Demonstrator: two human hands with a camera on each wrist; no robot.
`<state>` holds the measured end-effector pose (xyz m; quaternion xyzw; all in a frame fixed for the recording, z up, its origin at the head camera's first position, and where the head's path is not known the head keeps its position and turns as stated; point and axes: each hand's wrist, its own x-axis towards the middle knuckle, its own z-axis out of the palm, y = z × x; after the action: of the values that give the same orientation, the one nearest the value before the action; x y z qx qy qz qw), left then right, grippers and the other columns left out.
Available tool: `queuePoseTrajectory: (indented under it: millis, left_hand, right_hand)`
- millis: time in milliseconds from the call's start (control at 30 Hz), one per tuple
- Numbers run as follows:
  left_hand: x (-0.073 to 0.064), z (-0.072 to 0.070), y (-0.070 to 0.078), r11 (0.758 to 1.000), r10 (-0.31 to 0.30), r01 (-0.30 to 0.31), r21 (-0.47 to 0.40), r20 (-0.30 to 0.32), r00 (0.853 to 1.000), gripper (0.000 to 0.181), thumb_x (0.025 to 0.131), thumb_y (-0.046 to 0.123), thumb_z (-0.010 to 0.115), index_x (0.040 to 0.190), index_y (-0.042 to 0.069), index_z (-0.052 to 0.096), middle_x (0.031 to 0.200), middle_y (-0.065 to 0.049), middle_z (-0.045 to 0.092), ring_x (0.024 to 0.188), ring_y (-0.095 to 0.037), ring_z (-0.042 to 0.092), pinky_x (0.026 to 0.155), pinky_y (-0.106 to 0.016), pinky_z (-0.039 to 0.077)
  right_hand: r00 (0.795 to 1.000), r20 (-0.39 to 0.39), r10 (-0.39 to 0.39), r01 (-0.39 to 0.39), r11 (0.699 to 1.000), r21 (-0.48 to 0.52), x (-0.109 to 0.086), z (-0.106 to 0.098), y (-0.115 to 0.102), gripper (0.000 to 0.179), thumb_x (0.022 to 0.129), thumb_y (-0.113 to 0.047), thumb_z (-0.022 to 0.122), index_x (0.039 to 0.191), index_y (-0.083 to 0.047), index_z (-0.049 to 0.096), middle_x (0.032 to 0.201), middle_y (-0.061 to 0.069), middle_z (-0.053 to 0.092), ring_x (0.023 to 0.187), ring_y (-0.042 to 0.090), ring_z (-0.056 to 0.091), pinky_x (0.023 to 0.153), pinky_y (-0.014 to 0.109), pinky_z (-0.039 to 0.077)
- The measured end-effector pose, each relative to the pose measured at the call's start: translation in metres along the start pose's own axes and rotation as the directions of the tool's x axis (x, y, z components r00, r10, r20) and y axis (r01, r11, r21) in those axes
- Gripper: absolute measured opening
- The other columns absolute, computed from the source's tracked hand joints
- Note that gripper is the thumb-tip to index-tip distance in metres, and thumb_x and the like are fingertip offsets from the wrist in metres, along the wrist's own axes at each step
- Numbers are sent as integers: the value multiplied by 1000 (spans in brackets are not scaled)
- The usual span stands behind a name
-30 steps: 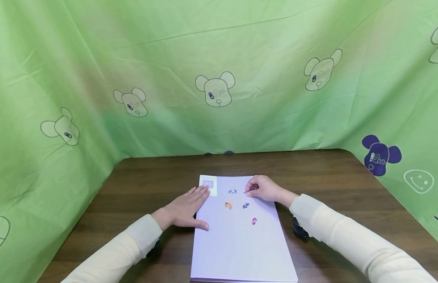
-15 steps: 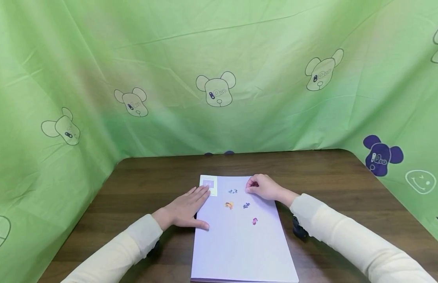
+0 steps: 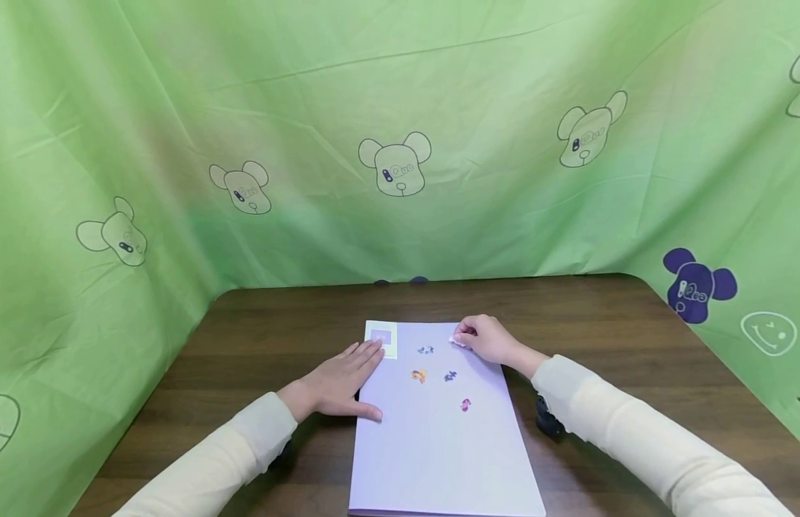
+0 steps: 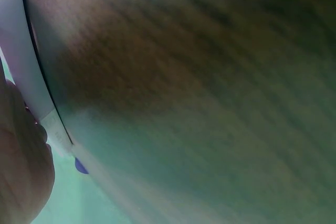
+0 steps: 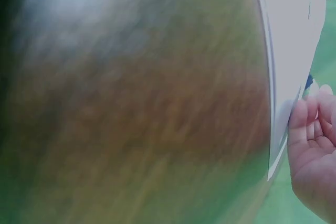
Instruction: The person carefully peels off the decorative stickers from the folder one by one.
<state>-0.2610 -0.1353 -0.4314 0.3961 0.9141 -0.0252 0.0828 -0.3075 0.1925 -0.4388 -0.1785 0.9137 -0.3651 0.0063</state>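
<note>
A stack of large white sheets [image 3: 439, 459] lies on the table, with small colorful cartoon stickers on its upper half: a blue one [image 3: 426, 350], an orange one [image 3: 418, 375], a purple one [image 3: 450, 375] and a pink one [image 3: 465, 405]. My left hand [image 3: 342, 380] rests flat on the left edge, fingers spread toward a pale yellow label [image 3: 390, 350] in the top left corner. Near the top right edge, my right hand [image 3: 487, 339] pinches a small white piece [image 3: 457, 342] between thumb and fingertips, close over the sheet. Fingers hide part of that piece.
The brown wood-grain table [image 3: 277, 323] extends around the sheets on both sides and behind. A green cloth [image 3: 309, 215] printed with mouse heads hangs behind and along the sides. A black device [image 3: 549, 420] sits under the right wrist.
My right hand has shifted slightly up and away from the sheet's middle, and a white piece now shows at its fingertips. The left hand has stayed in place.
</note>
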Motion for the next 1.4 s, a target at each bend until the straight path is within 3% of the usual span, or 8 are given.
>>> queuePoseTrajectory:
  millis: [167, 500, 700, 900, 1033, 1400]
  left_hand:
    - [-1, 0, 1, 1000, 10, -10, -4, -6, 1000, 111, 81, 83, 39, 156, 6, 11, 162, -8, 4, 148, -19, 0, 117, -36, 6]
    - [0, 3, -1, 1000, 28, -28, 6, -26, 999, 111, 81, 82, 40, 156, 4, 12, 162, -10, 5, 148, -21, 2, 117, -38, 7]
    - [2, 3, -2, 1000, 22, -22, 15, -21, 1000, 111, 81, 82, 40, 156, 5, 11, 162, -9, 4, 148, -20, 1, 117, -37, 5]
    - [2, 3, -2, 1000, 24, -23, 21, -20, 1000, 111, 82, 82, 40, 156, 5, 10, 162, -9, 3, 148, -20, 1, 117, -37, 5]
    - [2, 2, -1, 999, 26, -25, 20, -21, 999, 111, 81, 83, 40, 156, 5, 11, 162, -9, 4, 148, -20, 1, 117, -37, 5]
    - [1, 1, 0, 1000, 18, -17, 19, -12, 1000, 112, 81, 83, 39, 156, 5, 11, 162, -9, 3, 148, -20, 1, 117, -37, 5]
  right_hand:
    - [998, 7, 57, -57, 997, 57, -1, -3, 2, 10, 95, -5, 62, 89, 0, 68, 69, 2, 59, 55, 12, 54, 51, 25, 47]
    - [994, -1, 113, -110, 969, 222, -5, -17, 8, 5, 92, 4, 61, 96, 6, 59, 73, 9, 62, 57, 18, 57, 49, 30, 52]
    - [993, -29, 118, -103, 943, 317, -7, -28, 17, 2, 91, 5, 61, 92, 6, 60, 75, 13, 64, 62, 21, 60, 50, 29, 51]
    - [992, -75, 103, -75, 946, 315, -11, -41, 27, 11, 91, -2, 64, 99, 6, 63, 83, 12, 68, 72, 20, 65, 55, 31, 54]
    - [987, -86, 134, -99, 938, 332, -13, -48, 35, 20, 91, -1, 65, 107, 10, 62, 88, 13, 67, 77, 19, 65, 61, 31, 56]
    - [977, -135, 167, -126, 956, 265, -16, -65, 54, 25, 88, 0, 68, 107, 13, 60, 87, 12, 65, 73, 13, 60, 62, 30, 54]
